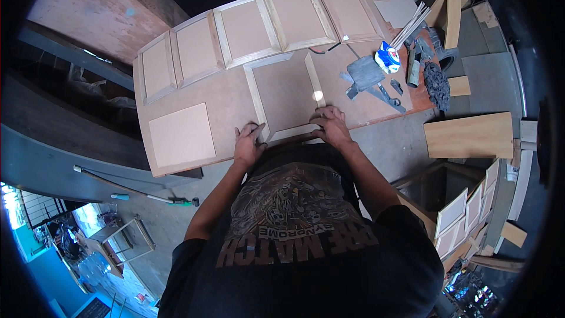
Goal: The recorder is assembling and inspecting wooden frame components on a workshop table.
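A pale wooden frame (255, 97) lies on the workbench in front of me, with a flat brown panel (286, 94) inside it. My left hand (249, 143) grips the frame's near left corner, fingers bent over the wood. At the near right corner my right hand (332, 126) is closed around the frame, its thumb against the near rail (294, 132). Both hands are close to the bench's front edge, next to my body. A bright light spot falls on the frame's right side. The undersides of both corners are hidden.
Several framed panels (246, 23) line the bench's far side. A loose flat board (182, 135) lies left. To the right are a grey block (365, 72), a blue-and-white packet (387, 58), thin sticks (412, 25) and a dark crumpled cloth (436, 85). A broom (135, 186) lies on the floor.
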The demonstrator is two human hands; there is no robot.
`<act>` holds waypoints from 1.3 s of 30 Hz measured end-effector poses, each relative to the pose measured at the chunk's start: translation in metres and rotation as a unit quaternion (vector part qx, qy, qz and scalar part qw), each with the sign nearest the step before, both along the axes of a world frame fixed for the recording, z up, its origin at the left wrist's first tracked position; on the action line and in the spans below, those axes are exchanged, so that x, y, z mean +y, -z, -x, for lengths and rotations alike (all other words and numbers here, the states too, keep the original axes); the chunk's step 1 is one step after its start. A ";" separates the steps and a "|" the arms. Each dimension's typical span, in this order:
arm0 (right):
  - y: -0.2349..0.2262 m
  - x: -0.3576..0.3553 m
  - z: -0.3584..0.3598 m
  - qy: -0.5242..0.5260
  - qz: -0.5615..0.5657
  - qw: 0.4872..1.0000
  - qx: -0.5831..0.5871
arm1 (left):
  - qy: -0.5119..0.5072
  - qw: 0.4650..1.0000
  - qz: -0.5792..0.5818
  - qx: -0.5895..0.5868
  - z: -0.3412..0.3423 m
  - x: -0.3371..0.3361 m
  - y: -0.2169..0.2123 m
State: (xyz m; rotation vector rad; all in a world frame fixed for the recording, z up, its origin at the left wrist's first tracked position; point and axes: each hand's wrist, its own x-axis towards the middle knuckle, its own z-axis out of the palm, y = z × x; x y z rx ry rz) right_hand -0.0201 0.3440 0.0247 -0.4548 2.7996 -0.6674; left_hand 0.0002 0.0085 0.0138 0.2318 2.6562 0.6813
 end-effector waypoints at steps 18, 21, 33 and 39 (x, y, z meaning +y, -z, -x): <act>-0.095 -0.022 0.017 0.176 0.314 0.920 -0.157 | -0.072 0.960 -0.247 0.114 0.009 0.030 -0.055; -0.104 -0.035 0.025 0.186 0.338 0.906 -0.174 | 0.019 0.963 -0.227 0.143 0.022 0.049 -0.081; -0.083 -0.078 0.017 0.132 0.420 0.875 -0.203 | -0.219 0.763 -0.581 -0.178 0.027 0.063 -0.064; -0.079 -0.079 0.020 0.064 0.323 0.897 -0.294 | -0.243 0.730 -0.594 -0.235 0.030 0.055 -0.072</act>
